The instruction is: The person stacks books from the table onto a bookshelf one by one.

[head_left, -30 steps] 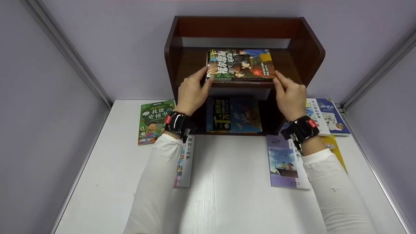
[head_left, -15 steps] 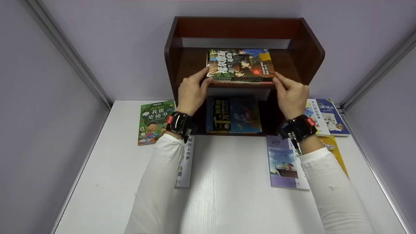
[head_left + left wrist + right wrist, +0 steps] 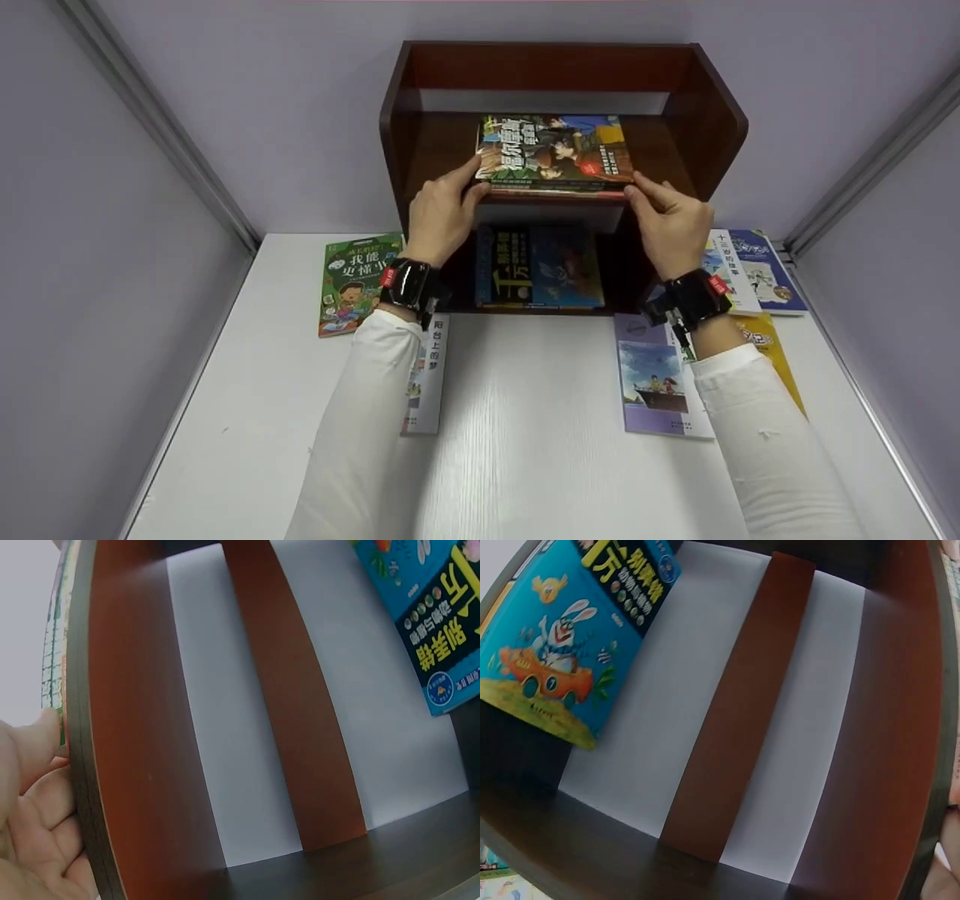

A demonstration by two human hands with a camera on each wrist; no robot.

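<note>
Left hand (image 3: 442, 214) and right hand (image 3: 671, 221) pinch opposite near corners of the comic book (image 3: 555, 150), squaring it flat on the upper shelf (image 3: 427, 150).

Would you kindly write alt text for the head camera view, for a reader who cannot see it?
Both hands, the left hand and the right hand, hold the front corners of a colourful book lying flat on the upper board of a dark wooden shelf. A blue book lies beneath it, and more books lie on the white table.
</note>
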